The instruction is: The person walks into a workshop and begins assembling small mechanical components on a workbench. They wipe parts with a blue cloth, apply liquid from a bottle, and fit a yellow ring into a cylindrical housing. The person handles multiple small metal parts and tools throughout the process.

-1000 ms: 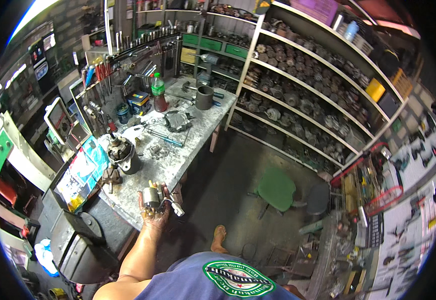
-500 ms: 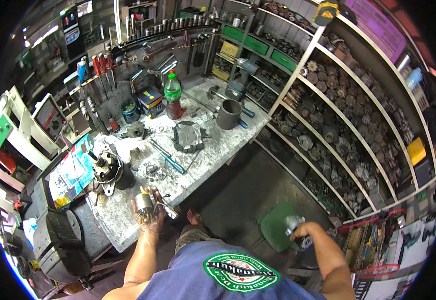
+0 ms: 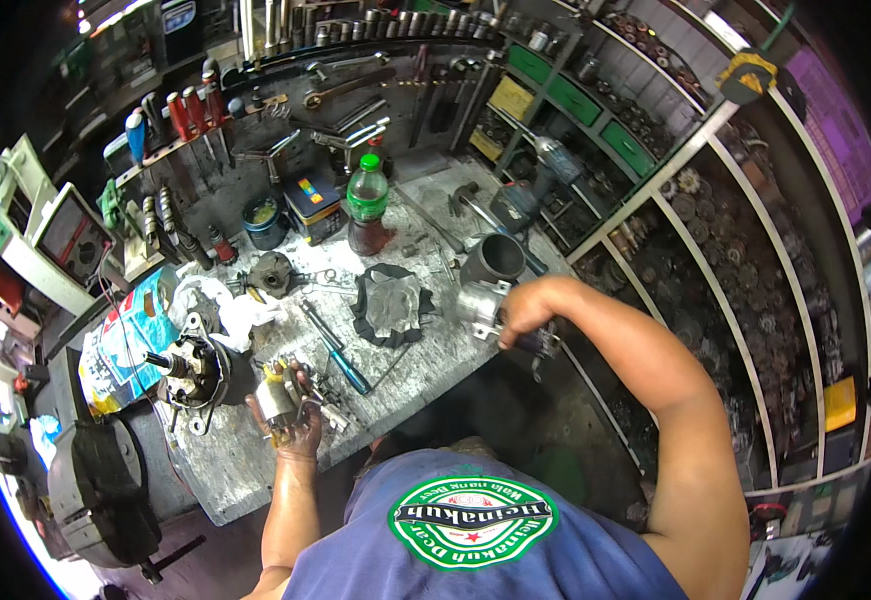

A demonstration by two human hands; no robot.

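My left hand (image 3: 299, 440) is closed round a dull metal cylinder (image 3: 277, 399) with a yellowish end, above the bench's front edge. Beside it hang small metal pieces with wires, partly hidden by the fingers. Over the right end of the workbench, my right hand (image 3: 533, 308) grips a silver metal housing (image 3: 480, 302) with a darker part trailing beneath it. Just behind that housing stands a dark open cylinder (image 3: 496, 259). A dark cloth (image 3: 393, 306) lies on the bench between the hands, with a blue-handled ratchet (image 3: 336, 350) to its left.
At the left of the bench is a motor-like assembly (image 3: 196, 370) near a blue and white bag (image 3: 131, 340). A bottle with a green cap (image 3: 368, 203), a small box (image 3: 315, 205) and a cordless drill (image 3: 556, 160) stand farther back. Shelves of metal parts (image 3: 726, 260) line the right.
My right hand has swung from low on the right, by a green stool, up to the bench's right end with the metal housing. My left hand still holds the cylinder; the view has shifted.
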